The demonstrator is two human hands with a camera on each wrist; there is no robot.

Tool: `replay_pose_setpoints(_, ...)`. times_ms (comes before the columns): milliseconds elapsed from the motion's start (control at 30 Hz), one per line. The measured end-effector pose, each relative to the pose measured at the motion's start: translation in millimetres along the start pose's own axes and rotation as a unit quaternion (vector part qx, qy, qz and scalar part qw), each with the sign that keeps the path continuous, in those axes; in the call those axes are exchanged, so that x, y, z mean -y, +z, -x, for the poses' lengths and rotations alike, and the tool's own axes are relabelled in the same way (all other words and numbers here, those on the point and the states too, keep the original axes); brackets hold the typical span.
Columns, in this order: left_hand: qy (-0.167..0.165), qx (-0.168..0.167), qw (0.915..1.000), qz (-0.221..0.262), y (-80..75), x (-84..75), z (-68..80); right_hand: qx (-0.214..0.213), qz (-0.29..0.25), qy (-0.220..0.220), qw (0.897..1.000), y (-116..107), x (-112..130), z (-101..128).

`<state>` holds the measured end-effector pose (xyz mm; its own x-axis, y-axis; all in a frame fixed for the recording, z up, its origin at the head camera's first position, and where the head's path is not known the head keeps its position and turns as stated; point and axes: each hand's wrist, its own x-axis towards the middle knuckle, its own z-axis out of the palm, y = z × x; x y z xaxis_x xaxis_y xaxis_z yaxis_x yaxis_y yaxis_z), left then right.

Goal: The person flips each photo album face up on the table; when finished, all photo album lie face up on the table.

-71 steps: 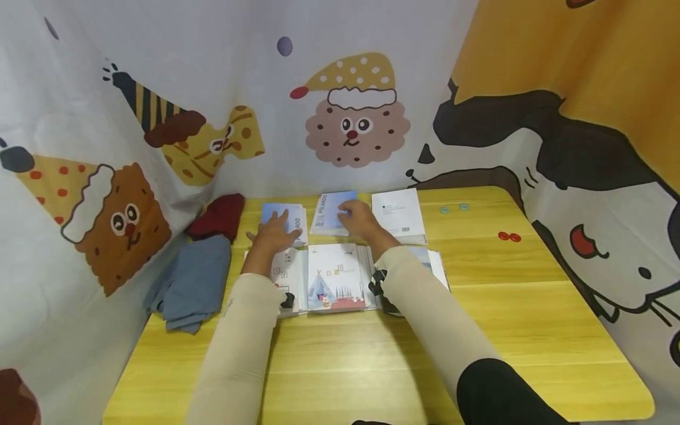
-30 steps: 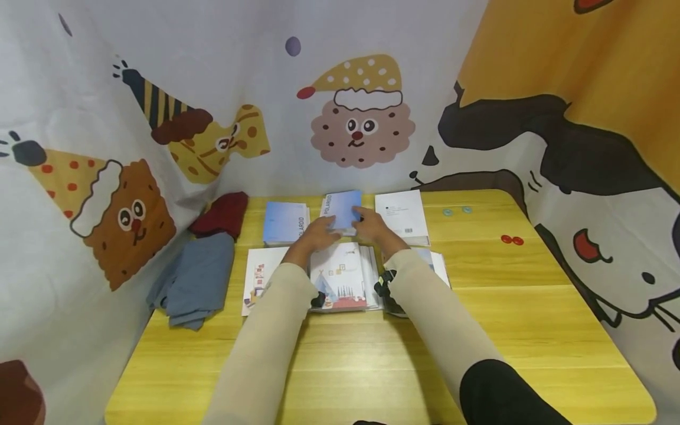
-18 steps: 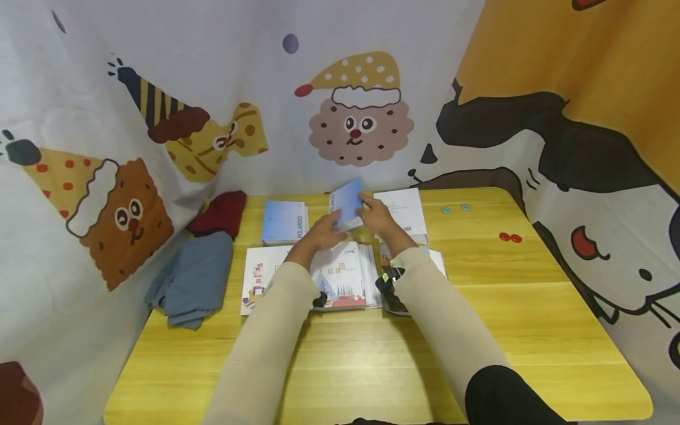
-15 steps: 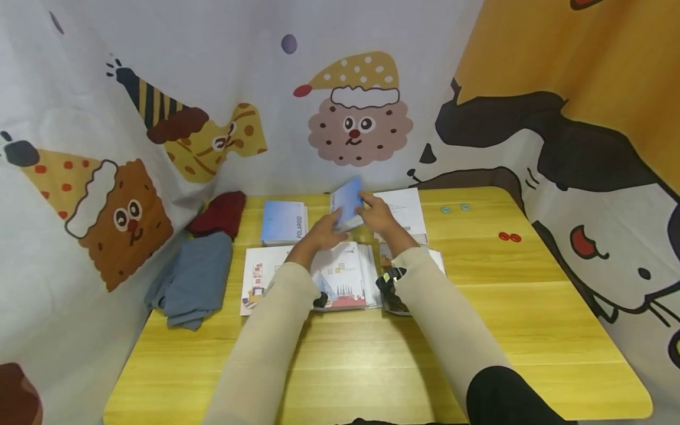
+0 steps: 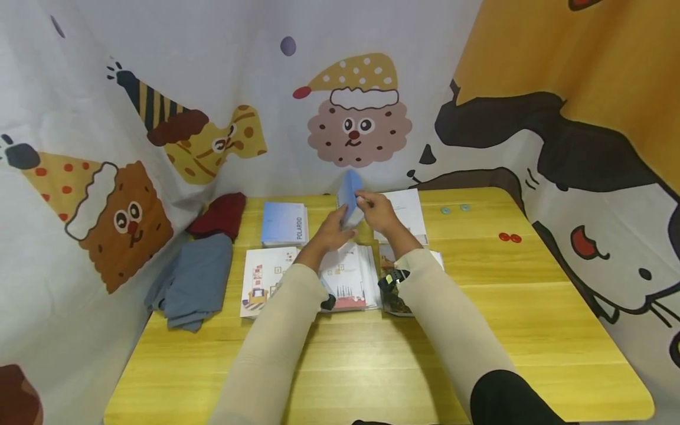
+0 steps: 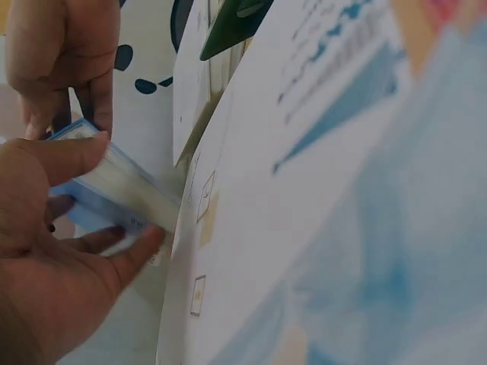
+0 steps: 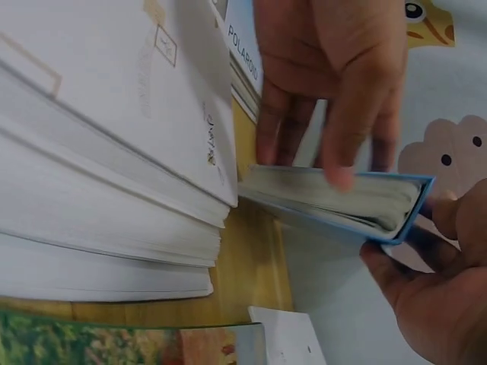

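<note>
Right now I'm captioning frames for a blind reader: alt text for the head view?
Both hands, left hand and right hand, hold a blue book tilted up on edge above a yellow table. A second blue book, picture books and folded cloths lie nearby.

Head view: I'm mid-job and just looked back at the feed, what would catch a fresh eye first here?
Both hands meet at the far middle of the yellow table, where the left hand and right hand hold a light blue book tipped up on edge. A matching blue book marked POLAROID lies flat to its left, with picture books in a row nearer the person. Folded grey-blue and dark red cloths sit by the left cartoon curtain.
</note>
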<state>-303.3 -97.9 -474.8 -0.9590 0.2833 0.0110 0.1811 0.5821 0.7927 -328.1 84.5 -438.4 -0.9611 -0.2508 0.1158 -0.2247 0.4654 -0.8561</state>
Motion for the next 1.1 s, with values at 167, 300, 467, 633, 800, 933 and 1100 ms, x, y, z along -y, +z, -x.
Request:
replay_pose_setpoints(167,0.006,-0.027,0.9935,0.110,2.2,-3.9,-1.1,-0.016,-0.013,-0.011,1.000,2.1,-3.6,-0.3)
replay_pose_setpoints(300,0.014,-0.046,0.9838,0.173,-3.2,-8.1,1.3,-0.028,-0.014,-0.006,1.000,4.5,-4.6,-1.9)
replay_pose_setpoints(467,0.030,-0.064,0.9730,0.220,-11.5,-10.9,3.9,-0.036,-0.032,0.003,0.999,7.8,-4.5,-2.9)
replay_pose_setpoints(633,0.024,-0.065,0.9589,0.275,-15.3,-10.8,6.7,-0.053,-0.022,0.005,0.998,13.5,-5.2,-4.7)
replay_pose_setpoints(800,-0.005,-0.077,0.9465,0.313,-15.5,-4.6,5.6,-0.046,-0.016,-0.005,0.999,20.0,-6.6,-5.2)
replay_pose_setpoints(933,-0.031,-0.097,0.9574,0.270,-17.8,5.5,4.0,-0.007,0.008,-0.010,1.000,25.4,-9.8,-4.5)
replay_pose_setpoints(1100,-0.052,-0.117,0.9828,0.132,-23.5,16.6,3.7,0.041,0.063,-0.006,0.997,31.0,-14.3,-4.5)
